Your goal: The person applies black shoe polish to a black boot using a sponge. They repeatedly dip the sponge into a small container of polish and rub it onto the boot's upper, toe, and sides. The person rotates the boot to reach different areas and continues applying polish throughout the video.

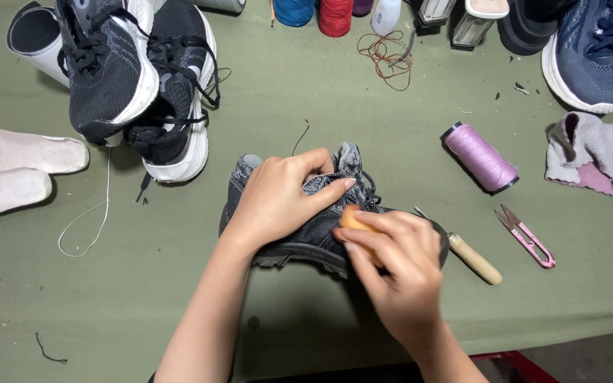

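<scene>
Shoe [321,227] half hidden under both hands

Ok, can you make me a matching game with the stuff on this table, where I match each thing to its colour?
Things:
1. spool of thread
2. thread snips
3. shoe under the left hand
4. awl handle

Colours:
A. grey
B. pale wood
C. lilac
D. pink

Pairs: 1-C, 2-D, 3-A, 4-B
</scene>
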